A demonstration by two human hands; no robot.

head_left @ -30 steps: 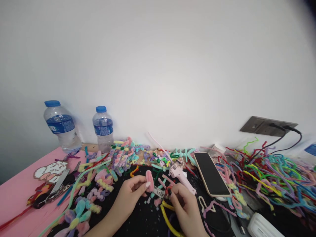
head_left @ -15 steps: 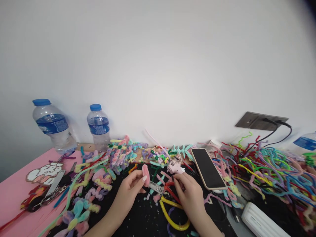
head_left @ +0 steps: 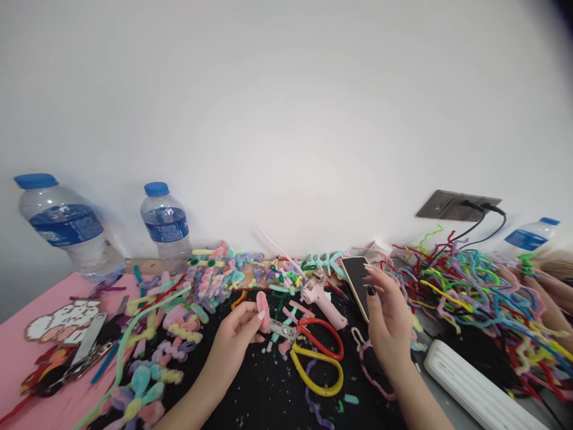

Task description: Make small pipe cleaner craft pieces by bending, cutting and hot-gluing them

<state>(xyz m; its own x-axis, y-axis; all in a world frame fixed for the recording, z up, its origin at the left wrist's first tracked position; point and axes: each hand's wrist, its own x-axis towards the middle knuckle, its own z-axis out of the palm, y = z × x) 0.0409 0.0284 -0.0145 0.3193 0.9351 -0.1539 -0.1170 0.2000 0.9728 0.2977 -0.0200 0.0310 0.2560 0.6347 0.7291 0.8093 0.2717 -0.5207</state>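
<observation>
Within left hand (head_left: pixel 236 336), fuzzy pink petal (head_left: pixel 264 311)

Far left of left fingers (head_left: pixel 258 313): big bottle (head_left: pixel 62 227) and small bottle (head_left: pixel 165 224), upright against wall. Pink sheet (head_left: pixel 54 406) below them. Heap of bent fuzzy pieces (head_left: pixel 215 275) behind left fingers. Cutters (head_left: pixel 281 328), red and yellow handles, just right of them on black mat (head_left: pixel 268 400). Pink glue gun (head_left: pixel 320 298) between left fingers and right fingers (head_left: pixel 371 280). Right of right fingers: tangle of coloured fuzzy wires (head_left: pixel 474 292), wall socket (head_left: pixel 456 206) above it, white power strip (head_left: pixel 478 394) nearer camera.
</observation>
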